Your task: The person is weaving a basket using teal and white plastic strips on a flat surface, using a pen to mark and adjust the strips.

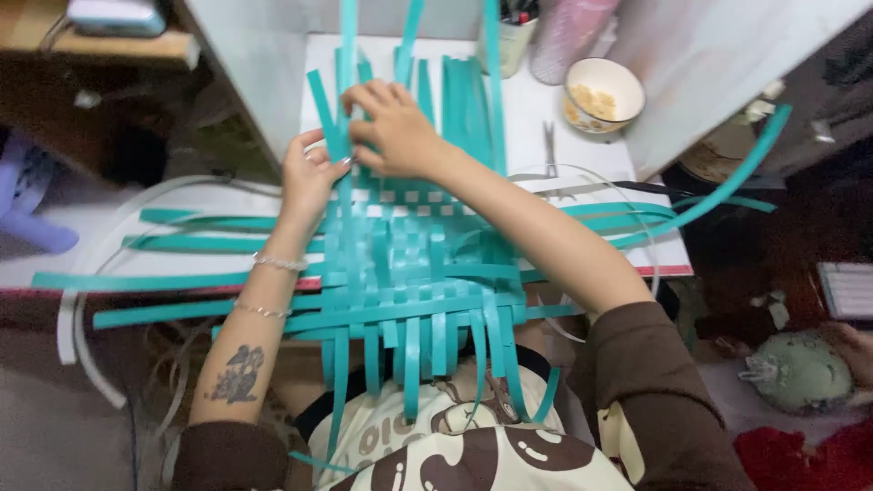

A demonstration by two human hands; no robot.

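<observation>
A bowl [603, 94] stands near scissors [550, 150].

All teal strips [400, 273] here, woven into a checker pattern over a white counter [564, 145]. Cream bowl [603, 94] at the far right edge, brown sleeves [650, 382], cream-and-brown printed shirt [455, 445], thin silver bracelets [273, 264].

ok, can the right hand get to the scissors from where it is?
Probably yes. The right hand is on the teal strips at the mat's far edge; the scissors lie on bare white table just to its right, nothing between.
</observation>
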